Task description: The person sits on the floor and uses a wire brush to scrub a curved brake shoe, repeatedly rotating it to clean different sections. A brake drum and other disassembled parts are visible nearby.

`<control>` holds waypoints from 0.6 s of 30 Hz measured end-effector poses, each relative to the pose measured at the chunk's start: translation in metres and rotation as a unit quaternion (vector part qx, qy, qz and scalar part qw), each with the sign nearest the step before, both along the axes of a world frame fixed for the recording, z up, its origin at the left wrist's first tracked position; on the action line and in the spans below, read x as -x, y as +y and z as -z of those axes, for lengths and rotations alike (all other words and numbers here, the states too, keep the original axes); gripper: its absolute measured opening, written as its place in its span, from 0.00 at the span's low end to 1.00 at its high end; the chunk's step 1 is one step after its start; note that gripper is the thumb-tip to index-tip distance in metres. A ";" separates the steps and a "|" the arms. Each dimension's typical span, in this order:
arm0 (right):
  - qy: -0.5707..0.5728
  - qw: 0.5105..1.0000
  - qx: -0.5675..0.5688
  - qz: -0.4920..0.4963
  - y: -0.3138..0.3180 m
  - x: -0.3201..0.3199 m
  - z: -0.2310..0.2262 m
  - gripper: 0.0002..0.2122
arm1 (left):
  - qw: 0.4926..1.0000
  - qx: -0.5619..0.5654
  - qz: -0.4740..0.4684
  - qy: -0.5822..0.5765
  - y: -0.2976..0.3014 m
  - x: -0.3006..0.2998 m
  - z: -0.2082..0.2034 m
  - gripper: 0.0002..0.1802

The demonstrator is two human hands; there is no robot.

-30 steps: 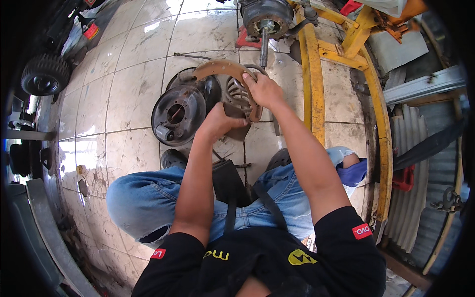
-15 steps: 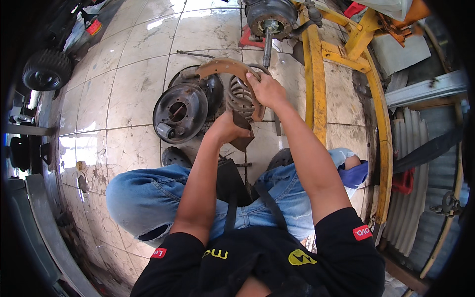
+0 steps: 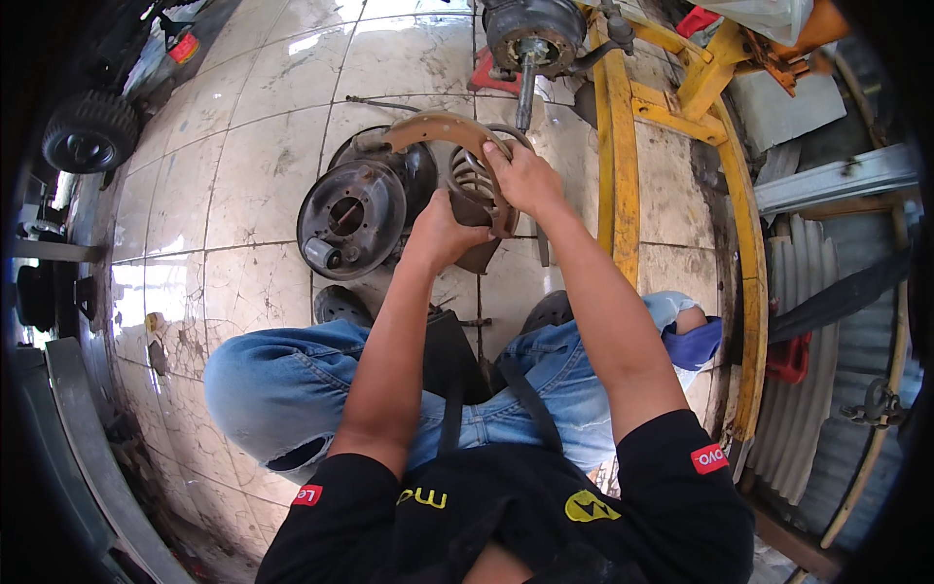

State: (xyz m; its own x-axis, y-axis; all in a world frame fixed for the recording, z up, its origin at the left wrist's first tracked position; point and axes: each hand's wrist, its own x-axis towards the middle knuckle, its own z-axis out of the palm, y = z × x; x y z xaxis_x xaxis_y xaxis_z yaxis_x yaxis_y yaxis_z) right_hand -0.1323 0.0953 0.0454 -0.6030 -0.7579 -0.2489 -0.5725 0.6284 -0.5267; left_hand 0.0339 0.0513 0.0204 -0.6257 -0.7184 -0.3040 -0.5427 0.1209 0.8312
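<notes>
Foremost, the blue jeans of the seated person frame the work area, with one dark clog on the tiled floor to the left and another to the right. The left hand is closed on a brown sheet, thumb uppermost, at the lower end of the curved brake shoe. The right hand grips the shoe along its right side; the part is held raised, its arc extending toward the left (contact between sheet and shoe cannot be confirmed). Beyond the hands, a coil spring lies on the floor. To its left sits a round black plate with a central opening, overlapping a second dark round part. A yellow metal frame stands at right. Farthest forward is a hub assembly with a projecting shaft.
</notes>
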 end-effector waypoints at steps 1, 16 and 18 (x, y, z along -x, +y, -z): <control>-0.004 1.000 0.007 0.002 -0.001 0.002 0.001 0.35 | 1.000 0.014 0.008 -0.020 -0.001 -0.001 -0.003 0.41; -0.045 0.998 0.047 -0.005 -0.007 0.008 0.003 0.34 | 0.966 -0.184 -0.090 0.158 -0.020 -0.011 -0.003 0.35; -0.062 0.995 0.073 -0.023 -0.006 0.010 0.003 0.33 | 0.955 -0.195 -0.109 0.196 -0.019 -0.010 -0.003 0.35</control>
